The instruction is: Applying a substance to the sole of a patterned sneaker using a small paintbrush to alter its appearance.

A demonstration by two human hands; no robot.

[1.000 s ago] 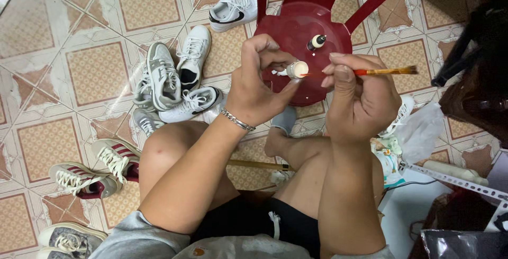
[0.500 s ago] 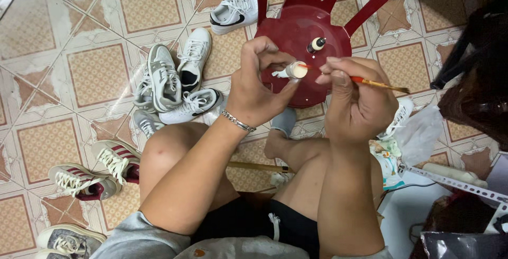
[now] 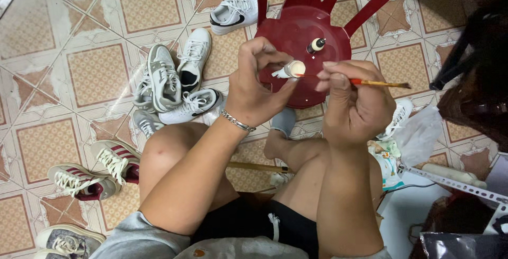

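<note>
Closest to the body, the right hand (image 3: 357, 100) pinches a thin paintbrush (image 3: 370, 82) between thumb and fingertips, its orange handle running out to the right and its fine tip pointing left into the mouth of a small paint bottle (image 3: 290, 70). The left hand (image 3: 257, 85) grasps that bottle, fingers curled round it and thumb beneath, tilted so the open, cream-coloured mouth faces the brush. To load the brush well, I judge the left hand should hold the bottle steady at this tilt while the right dips only the bristle tip and wipes the excess on the rim, wrists kept close so neither wavers. The bottle looks small, pale and cylindrical, sitting just left of the right hand and touching the brush tip; how much paint it holds cannot be told. A silver bracelet (image 3: 237, 122) circles the left wrist. Just beyond both hands stands a dark red plastic chair (image 3: 317, 36), with a second small bottle (image 3: 316, 44), dark-necked and pale-capped, upright on its seat. Well to the left of the left hand lie grey and white sneakers (image 3: 174, 79), and nearer the knee a maroon-striped pair (image 3: 98, 171) on the tiled floor (image 3: 69, 42).
</note>
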